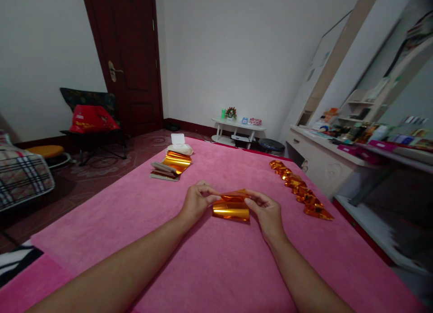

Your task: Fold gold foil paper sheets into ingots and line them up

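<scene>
Together, the left hand (196,203) and right hand (269,214) pinch a folded golden foil sheet (231,211).

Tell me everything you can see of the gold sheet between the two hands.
The gold sheet is shiny orange-gold and looks like thin foil paper. Its far part is folded and creased; the nearer part curves smoothly, with a bright streak of light across it. The left hand pinches its far left side, the right hand its right. Its near edge is over the pink cloth; whether they touch is unclear.
</scene>
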Demonstrator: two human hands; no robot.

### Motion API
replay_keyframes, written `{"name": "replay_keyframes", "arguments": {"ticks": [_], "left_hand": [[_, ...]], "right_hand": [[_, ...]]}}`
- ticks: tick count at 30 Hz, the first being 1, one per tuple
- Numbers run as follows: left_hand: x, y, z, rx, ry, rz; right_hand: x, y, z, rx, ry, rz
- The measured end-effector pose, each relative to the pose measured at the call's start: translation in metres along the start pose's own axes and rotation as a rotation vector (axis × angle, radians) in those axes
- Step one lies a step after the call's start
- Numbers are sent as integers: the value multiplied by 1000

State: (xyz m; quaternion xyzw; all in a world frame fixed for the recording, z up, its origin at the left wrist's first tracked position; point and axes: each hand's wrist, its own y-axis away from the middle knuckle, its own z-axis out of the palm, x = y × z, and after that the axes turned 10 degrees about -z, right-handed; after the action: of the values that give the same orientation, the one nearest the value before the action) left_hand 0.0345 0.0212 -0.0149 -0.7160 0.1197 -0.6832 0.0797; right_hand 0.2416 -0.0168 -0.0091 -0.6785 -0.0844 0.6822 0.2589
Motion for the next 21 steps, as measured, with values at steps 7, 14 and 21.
{"name": "replay_keyframes", "arguments": {"ticks": [7,14,21], "left_hand": [[9,3,2,-111,154,-205],[14,4,4,-107,142,-244],[16,5,4,-104,152,-302]], "right_hand": [[0,0,-1,-11,-148,89],[1,0,-4,-17,-206,141],[2,0,-3,7,-160,129]]}}
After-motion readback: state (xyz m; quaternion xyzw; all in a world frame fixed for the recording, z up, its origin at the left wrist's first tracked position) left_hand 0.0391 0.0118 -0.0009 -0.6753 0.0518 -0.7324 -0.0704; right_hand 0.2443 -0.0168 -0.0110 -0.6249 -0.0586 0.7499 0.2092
